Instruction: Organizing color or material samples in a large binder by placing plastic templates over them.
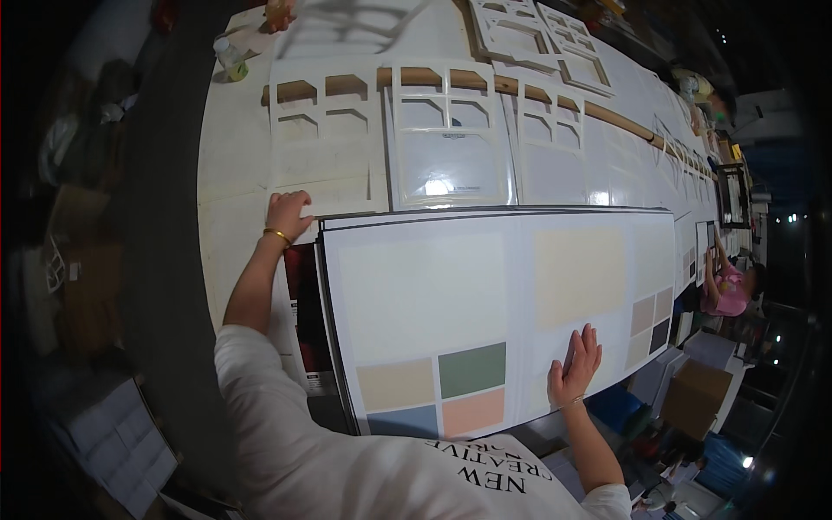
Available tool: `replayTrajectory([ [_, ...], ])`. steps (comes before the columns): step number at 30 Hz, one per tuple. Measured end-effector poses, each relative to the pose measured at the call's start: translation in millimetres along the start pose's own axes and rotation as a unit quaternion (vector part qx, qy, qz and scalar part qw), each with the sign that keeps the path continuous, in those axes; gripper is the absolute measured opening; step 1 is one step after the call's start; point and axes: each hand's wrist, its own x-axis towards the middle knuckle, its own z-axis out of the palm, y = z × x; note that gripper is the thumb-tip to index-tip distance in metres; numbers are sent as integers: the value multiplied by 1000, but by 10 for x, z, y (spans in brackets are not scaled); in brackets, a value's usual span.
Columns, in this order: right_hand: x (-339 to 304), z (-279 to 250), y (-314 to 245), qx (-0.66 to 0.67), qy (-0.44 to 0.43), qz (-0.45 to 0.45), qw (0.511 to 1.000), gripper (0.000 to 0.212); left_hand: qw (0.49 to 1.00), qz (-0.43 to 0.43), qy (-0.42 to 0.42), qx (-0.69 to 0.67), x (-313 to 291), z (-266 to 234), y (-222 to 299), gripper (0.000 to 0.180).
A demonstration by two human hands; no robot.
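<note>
A large white folder-like board [425,286], printed with pale panels and smaller green, beige, blue and peach squares, lies in front of me on a dark-edged stack. My right hand [577,364] rests on its right half, fingers stretched out and holding nothing. Just off the board's far left corner is my left hand [289,215], its fingers bent, with a gap between them and the thumb. I cannot tell whether it touches the corner. Below its wrist, a dark red printed sheet [303,312] sticks out from under the stack.
White cut-out frames [446,121] lie across a long wooden rod [299,91] beyond the board. More frames [520,39] are stacked farther back. A small bottle [230,61] stands far left. A person in pink [732,290] works at right, near a cardboard box [693,399].
</note>
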Motion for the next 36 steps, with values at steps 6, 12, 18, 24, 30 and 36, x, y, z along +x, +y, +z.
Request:
replayTrajectory([
  [6, -3, -13, -5, 13, 2, -4, 1000, 62, 983, 16, 151, 103, -384, -1157, -4, 29],
  [12, -10, 57, 48, -12, 15, -19, 1000, 66, 956, 49, 282, 61, -1160, -2665, 611, 23],
  [18, 394, -199, -218, 246, 80, -192, 947, 32, 954, 107, 273, -60, -1663, -3746, 2058, 23],
  [24, 749, -1125, -1394, 267, 246, -482, 797, 13, 962, 131, 239, 29, -2373, -4615, 2965, 30],
  [30, 1066, -1759, -1452, 111, 441, -407, 792, 47, 956, 135, 199, -171, -2580, -4486, 4267, 28],
  [36, 1196, -1889, -1491, 31, 530, -359, 768, 52, 964, 124, 81, -221, -2907, -4549, 4515, 30],
])
